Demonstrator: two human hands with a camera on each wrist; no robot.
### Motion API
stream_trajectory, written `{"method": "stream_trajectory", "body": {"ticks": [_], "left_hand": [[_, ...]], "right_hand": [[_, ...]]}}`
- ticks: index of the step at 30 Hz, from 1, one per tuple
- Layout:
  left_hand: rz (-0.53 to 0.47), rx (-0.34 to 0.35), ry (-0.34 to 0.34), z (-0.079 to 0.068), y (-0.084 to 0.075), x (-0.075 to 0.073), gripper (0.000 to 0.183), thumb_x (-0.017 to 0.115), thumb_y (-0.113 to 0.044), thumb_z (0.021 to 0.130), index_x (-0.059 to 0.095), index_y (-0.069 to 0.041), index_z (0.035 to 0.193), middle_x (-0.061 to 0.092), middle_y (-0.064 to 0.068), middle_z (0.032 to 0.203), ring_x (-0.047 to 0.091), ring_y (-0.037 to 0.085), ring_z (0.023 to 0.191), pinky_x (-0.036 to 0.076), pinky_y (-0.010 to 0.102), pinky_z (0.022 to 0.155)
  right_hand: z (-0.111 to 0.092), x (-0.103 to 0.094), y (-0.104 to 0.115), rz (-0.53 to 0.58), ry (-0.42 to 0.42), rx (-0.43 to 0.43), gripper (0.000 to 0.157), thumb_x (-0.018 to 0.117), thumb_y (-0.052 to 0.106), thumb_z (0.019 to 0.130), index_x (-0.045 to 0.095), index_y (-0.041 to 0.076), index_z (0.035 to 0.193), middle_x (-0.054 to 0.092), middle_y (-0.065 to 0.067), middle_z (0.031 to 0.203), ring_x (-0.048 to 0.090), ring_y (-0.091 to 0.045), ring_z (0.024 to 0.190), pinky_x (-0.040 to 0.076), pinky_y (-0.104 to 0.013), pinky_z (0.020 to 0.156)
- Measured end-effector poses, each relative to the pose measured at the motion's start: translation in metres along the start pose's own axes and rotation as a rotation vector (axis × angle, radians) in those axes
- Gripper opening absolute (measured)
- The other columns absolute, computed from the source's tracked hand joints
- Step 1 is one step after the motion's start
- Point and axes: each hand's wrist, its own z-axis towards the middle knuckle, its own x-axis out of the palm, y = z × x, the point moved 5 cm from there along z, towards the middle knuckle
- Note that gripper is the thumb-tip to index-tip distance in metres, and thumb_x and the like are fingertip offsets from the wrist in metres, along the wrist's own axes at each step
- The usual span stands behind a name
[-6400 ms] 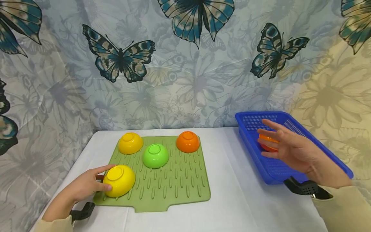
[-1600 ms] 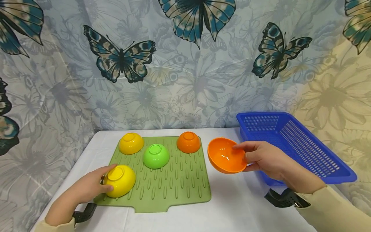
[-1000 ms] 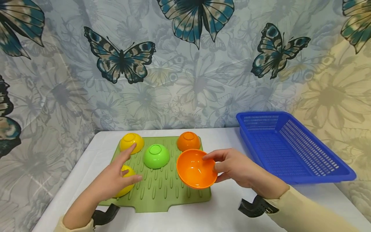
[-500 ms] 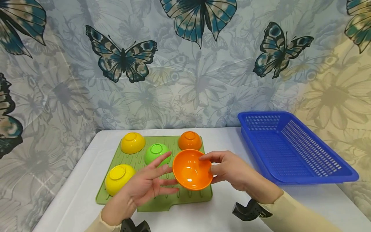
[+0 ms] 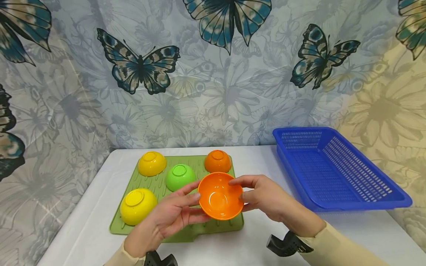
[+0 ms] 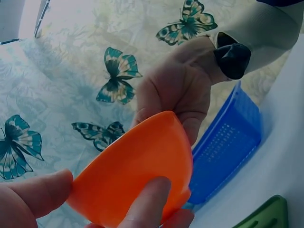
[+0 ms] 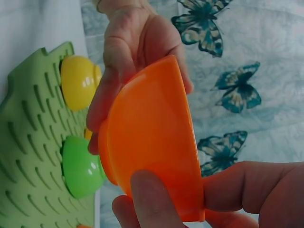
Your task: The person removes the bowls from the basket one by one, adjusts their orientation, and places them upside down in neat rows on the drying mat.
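Note:
An orange bowl (image 5: 220, 197) is held up over the front of the green drying mat (image 5: 229, 221), its inside tilted toward me. My right hand (image 5: 266, 197) pinches its right side, with one digit inside the rim and fingers against the outer wall. My left hand (image 5: 174, 214) grips the left side, thumb at the rim and fingers under the wall. In the left wrist view the bowl's outer wall (image 6: 133, 166) shows between both hands; the right wrist view shows the bowl (image 7: 152, 123) side-on, with its foot ring toward the mat.
Upside down on the mat are a large yellow bowl (image 5: 138, 207), a smaller yellow bowl (image 5: 152, 163), a green bowl (image 5: 180, 177) and another orange bowl (image 5: 217, 161). A blue plastic basket (image 5: 346, 207) stands at the right on the white-covered table (image 5: 256, 236). A butterfly-print cloth (image 5: 229, 103) hangs behind.
My right hand has brought the orange bowl from the basket leftward over the mat. My left hand has let go of the large yellow bowl, moved right and taken hold of the orange bowl.

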Motion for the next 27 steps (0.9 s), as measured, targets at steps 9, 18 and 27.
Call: {"method": "stream_trajectory", "body": {"ticks": [9, 18, 27], "left_hand": [[0.078, 0.044, -0.012, 0.002, -0.001, -0.001, 0.065, 0.057, -0.003, 0.1, 0.025, -0.003, 0.156, 0.052, 0.024, 0.138, 0.064, 0.036, 0.108, 0.049, 0.051, 0.096], [0.255, 0.153, -0.105, 0.003, -0.008, -0.002, 0.069, 0.065, 0.0, 0.094, 0.032, -0.003, 0.154, 0.063, 0.02, 0.117, 0.067, 0.032, 0.099, 0.052, 0.051, 0.091], [0.377, 0.207, -0.159, -0.001, -0.012, 0.003, 0.065, 0.07, 0.0, 0.091, 0.043, -0.006, 0.151, 0.051, 0.023, 0.134, 0.061, 0.034, 0.111, 0.054, 0.048, 0.091]], "right_hand": [[-0.01, -0.009, 0.005, -0.013, -0.068, -0.039, 0.064, 0.068, 0.01, 0.094, 0.039, -0.003, 0.149, 0.039, -0.027, 0.147, 0.058, -0.037, 0.116, 0.057, -0.046, 0.085], [-0.025, -0.028, 0.001, 0.439, 0.103, 0.074, 0.079, 0.037, 0.052, 0.106, 0.041, -0.022, 0.133, 0.061, -0.032, 0.122, 0.065, -0.04, 0.107, 0.05, -0.045, 0.095], [-0.022, -0.021, -0.012, 0.728, 0.317, 0.151, 0.096, 0.029, 0.064, 0.102, 0.028, -0.024, 0.14, 0.048, -0.039, 0.134, 0.048, -0.045, 0.128, 0.036, -0.048, 0.108]]}}
